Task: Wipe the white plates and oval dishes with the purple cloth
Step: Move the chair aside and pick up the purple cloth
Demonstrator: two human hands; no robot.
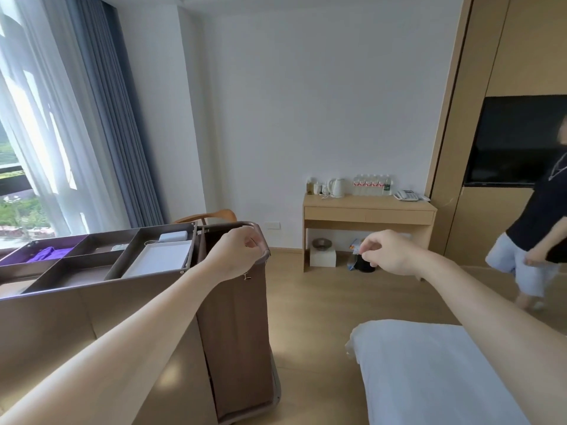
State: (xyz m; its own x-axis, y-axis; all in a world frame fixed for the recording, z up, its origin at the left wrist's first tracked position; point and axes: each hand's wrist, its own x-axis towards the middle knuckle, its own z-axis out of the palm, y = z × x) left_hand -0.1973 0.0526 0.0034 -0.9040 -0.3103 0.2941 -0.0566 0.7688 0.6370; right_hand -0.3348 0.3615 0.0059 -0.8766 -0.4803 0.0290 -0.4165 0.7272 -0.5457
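Left hand (237,253) wraps its fingers round the cart handle (224,224); right hand (385,253) curls its fingers on nothing. Purple cloth (46,254), likely soft and light, lies bunched in the far-left compartment (69,241); pinch any fold.

Single head-worn wide-angle view, forward and slightly downward.

No readable text (bottle labels (371,183) too small).

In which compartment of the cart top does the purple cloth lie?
In the far-left compartment, beside the window, where the purple cloth lies. The rightmost compartment holds a white tray instead.
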